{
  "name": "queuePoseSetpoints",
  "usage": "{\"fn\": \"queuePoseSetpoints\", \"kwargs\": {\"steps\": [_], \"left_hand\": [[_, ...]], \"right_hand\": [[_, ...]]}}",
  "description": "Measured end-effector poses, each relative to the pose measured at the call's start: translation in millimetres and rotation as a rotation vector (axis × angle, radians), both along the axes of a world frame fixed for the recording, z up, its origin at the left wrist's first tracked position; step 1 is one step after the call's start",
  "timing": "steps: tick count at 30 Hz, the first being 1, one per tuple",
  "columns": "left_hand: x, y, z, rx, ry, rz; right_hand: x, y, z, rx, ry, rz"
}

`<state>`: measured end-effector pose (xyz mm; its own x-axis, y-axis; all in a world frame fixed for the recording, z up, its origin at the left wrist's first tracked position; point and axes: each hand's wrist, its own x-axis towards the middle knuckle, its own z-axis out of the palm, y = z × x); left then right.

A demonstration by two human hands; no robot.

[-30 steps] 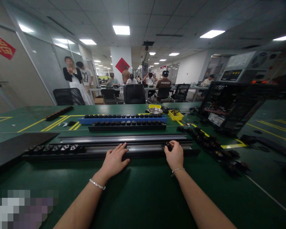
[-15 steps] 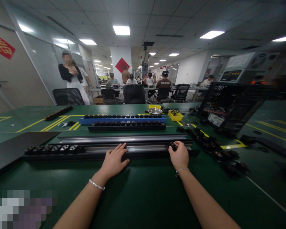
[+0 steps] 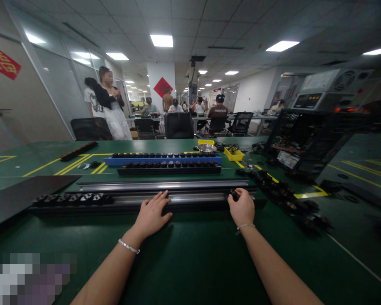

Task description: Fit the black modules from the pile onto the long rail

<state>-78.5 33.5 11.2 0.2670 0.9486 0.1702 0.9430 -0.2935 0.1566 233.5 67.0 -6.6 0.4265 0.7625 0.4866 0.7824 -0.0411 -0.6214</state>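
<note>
My left hand (image 3: pixel 154 213) lies with fingers spread on the middle of a long dark rail (image 3: pixel 193 198) with a shiny metal channel. Several black round-faced parts (image 3: pixel 73 198) sit in a row at the rail's left end. Over the right end, my right hand (image 3: pixel 243 206) is closed on a small black part (image 3: pixel 233 194), pinched between thumb and fingers. The fingers partly cover that part, and I cannot tell whether it is seated in the channel. Just behind lies a second rail (image 3: pixel 165 185), parallel to the first.
Farther back, a blue rail (image 3: pixel 111 162) and a black rail (image 3: pixel 169 170) carry rows of black parts. Loose black parts (image 3: pixel 282 192) pile up at the right, before an open computer case (image 3: pixel 305 144). A yellow bin (image 3: pixel 233 154) and a metal bowl (image 3: pixel 206 148) stand behind.
My right hand has shifted slightly right with the small black part in its pinch. My left hand keeps its place. In the background, a standing person has moved to the right.
</note>
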Motion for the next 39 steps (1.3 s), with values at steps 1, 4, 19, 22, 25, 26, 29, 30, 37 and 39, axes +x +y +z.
{"fn": "queuePoseSetpoints", "kwargs": {"steps": [1, 4, 19, 22, 25, 26, 29, 30, 37, 39], "left_hand": [[-0.2, 0.1, -0.2, 0.000, 0.000, 0.000], [-0.3, 0.3, 0.1, -0.005, 0.006, 0.006], [-1.2, -0.1, 0.8, -0.030, -0.011, -0.001], [-0.5, -0.4, 1.4, -0.025, -0.003, -0.001], [0.1, -0.9, 1.8, -0.020, 0.010, 0.006], [0.2, -0.9, 1.9, -0.020, 0.012, 0.007], [0.2, -1.0, 1.7, -0.018, 0.008, 0.002], [0.1, -1.0, 1.6, -0.016, 0.006, 0.001], [-0.5, -1.2, 1.6, -0.023, 0.002, 0.001], [-0.8, -1.1, 1.6, -0.026, 0.001, -0.002]], "right_hand": [[0.9, 0.0, 0.1, 0.001, -0.004, -0.003], [3.3, -0.3, 1.0, 0.000, -0.013, -0.016], [15.0, -0.6, 4.1, -0.023, -0.025, -0.065], [18.4, 0.2, 4.1, -0.037, -0.038, -0.085], [21.2, 0.6, 4.3, -0.053, -0.047, -0.094], [21.8, 0.6, 4.4, -0.056, -0.049, -0.094], [23.4, 0.6, 4.3, -0.057, -0.056, -0.095], [23.9, 0.5, 4.3, -0.054, -0.057, -0.097], [27.6, 0.2, 4.3, -0.048, -0.058, -0.113], [28.4, 0.3, 3.9, -0.050, -0.056, -0.116]]}}
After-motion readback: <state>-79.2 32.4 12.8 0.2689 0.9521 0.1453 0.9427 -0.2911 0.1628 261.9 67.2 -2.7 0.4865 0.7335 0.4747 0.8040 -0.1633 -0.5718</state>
